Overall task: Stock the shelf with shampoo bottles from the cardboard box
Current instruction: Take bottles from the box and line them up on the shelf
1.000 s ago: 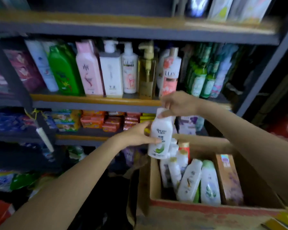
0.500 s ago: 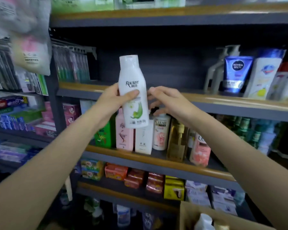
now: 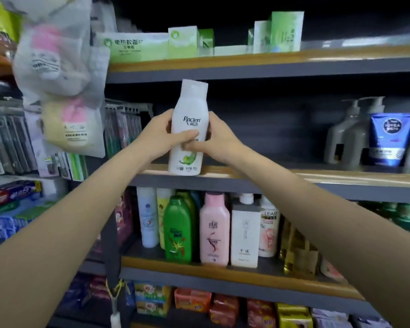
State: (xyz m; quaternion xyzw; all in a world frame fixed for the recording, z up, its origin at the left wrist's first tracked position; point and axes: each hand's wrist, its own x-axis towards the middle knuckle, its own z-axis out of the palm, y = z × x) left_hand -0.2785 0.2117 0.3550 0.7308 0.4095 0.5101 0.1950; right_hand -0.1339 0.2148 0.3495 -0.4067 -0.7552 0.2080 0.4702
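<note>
1. Bottle (image 3: 189, 129): white, upright, long axis vertical with a slight lean, cap up. Its base sits at the front lip of the shelf (image 3: 317, 176); I cannot tell whether it rests on the lip or hovers just above.
2. Grip: I have both hands on it at mid-height. Left hand (image 3: 160, 136) wraps the left side, thumb across the label front. Right hand (image 3: 217, 138) curls round the right side, fingertips meeting the left thumb. Both grips closed on the bottle; neither hand is clearly nearer.
3. Key relation: bottle lies between the hands, and the open bay is straight behind it. My judgement: next move is a short push inward, then release.
4. Shelf: bare run behind and to the right; pump bottles (image 3: 346, 136) and a blue tube (image 3: 388, 138) well apart at the far right.
5. Room: boxes (image 3: 182, 42) on the shelf above, a shampoo row (image 3: 213, 230) below, hanging packets (image 3: 64, 91) at left. Cardboard box not in view.
</note>
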